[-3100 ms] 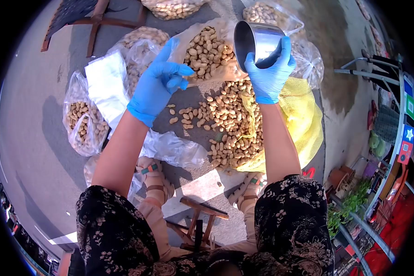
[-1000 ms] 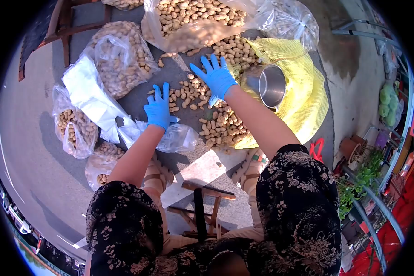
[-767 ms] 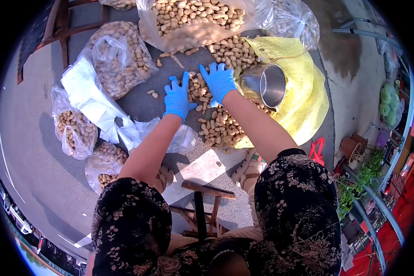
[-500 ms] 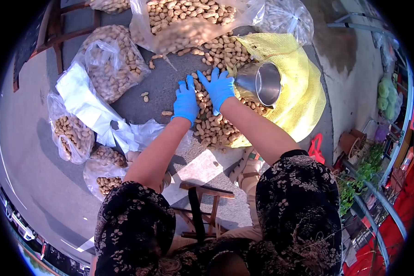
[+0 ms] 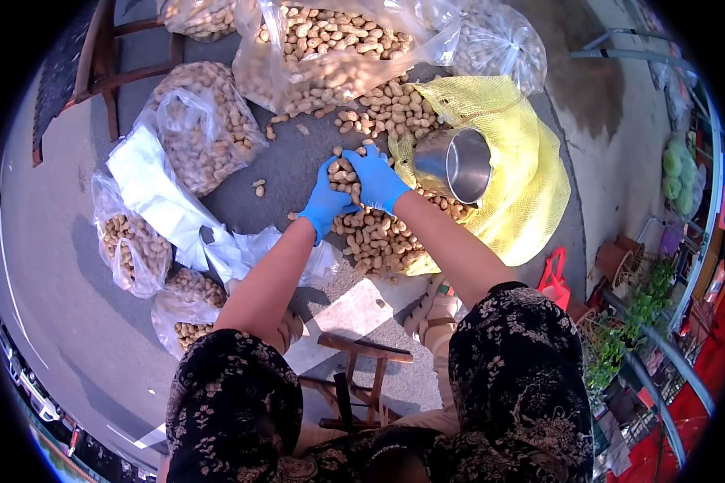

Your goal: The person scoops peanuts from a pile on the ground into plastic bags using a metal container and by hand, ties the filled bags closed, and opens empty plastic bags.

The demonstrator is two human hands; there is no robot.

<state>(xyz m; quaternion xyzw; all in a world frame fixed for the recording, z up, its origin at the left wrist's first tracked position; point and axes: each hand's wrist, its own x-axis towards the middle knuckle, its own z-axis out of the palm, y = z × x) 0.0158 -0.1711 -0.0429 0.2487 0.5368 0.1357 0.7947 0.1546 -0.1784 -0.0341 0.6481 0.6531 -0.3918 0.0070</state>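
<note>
Both hands wear blue gloves and are cupped toward each other around a clump of peanuts in their shells (image 5: pixel 344 177). My left hand (image 5: pixel 325 203) curves round its near left side, and my right hand (image 5: pixel 378 179) closes over it from the right. Beneath and in front of them spreads a loose pile of peanuts (image 5: pixel 372 241), partly on a yellow mesh sack (image 5: pixel 532 181). A metal cup (image 5: pixel 467 167) lies tilted on the sack, just right of my right hand, its mouth facing right.
A large clear bag of peanuts (image 5: pixel 342 48) lies open beyond the pile. Filled bags (image 5: pixel 217 145) and smaller bags (image 5: pixel 133 249) sit at left beside white plastic bags (image 5: pixel 157 189). A wooden stool (image 5: pixel 362 346) is below me; a red bag (image 5: pixel 553 282) lies right.
My hands, flat and spread on the pile before, have drawn together and now gather a clump of peanuts between them. The view has shifted slightly.
</note>
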